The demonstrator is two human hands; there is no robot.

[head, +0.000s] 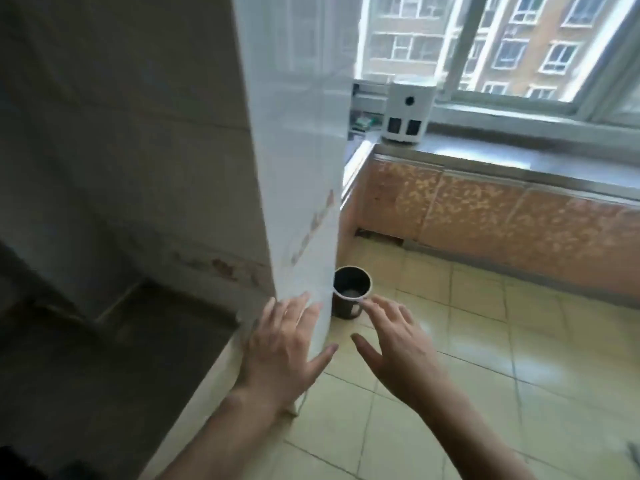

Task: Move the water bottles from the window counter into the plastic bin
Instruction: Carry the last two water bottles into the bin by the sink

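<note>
Both of my hands are raised low in the picture with fingers spread and nothing in them. My left hand (284,348) is in front of the corner of a white tiled wall (298,188). My right hand (398,348) hovers over the floor, a little to the right. The window counter (491,157) runs along the far right under the window, with a grey top. No water bottle and no plastic bin can be seen in this view.
A white boxy appliance (405,112) stands on the counter's left end. A dark round bucket (350,292) sits on the yellow tiled floor (485,341) at the foot of the wall corner. Orange patterned cabinet fronts (485,216) lie below the counter. A dark recess (104,341) is at the left.
</note>
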